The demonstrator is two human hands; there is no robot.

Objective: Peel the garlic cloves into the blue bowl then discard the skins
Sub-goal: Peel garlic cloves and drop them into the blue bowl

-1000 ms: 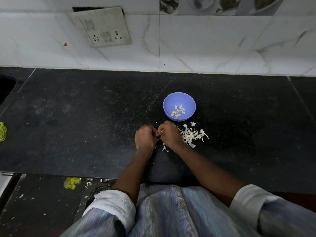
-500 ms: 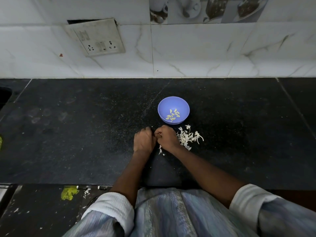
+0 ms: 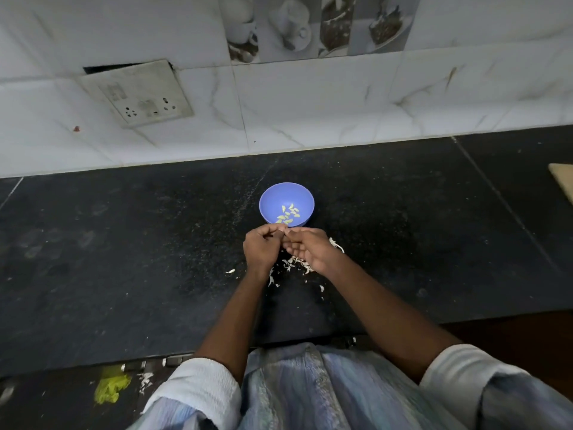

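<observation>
Head view, looking down: a blue bowl is sitting on the dark worktop, holding a small cluster of peeled garlic cloves. Just in front of the bowl, the left hand is curling its fingers and meeting the right hand at the fingertips; whatever they are pinching is too small to make out. The right hand's other fingers are lying fairly straight. White garlic skins are lying scattered on the worktop under and beside the hands. A grimy socket plate is hanging on the marble wall tiles; no writing on it is readable. A yellow scrap is lying on the floor below.
</observation>
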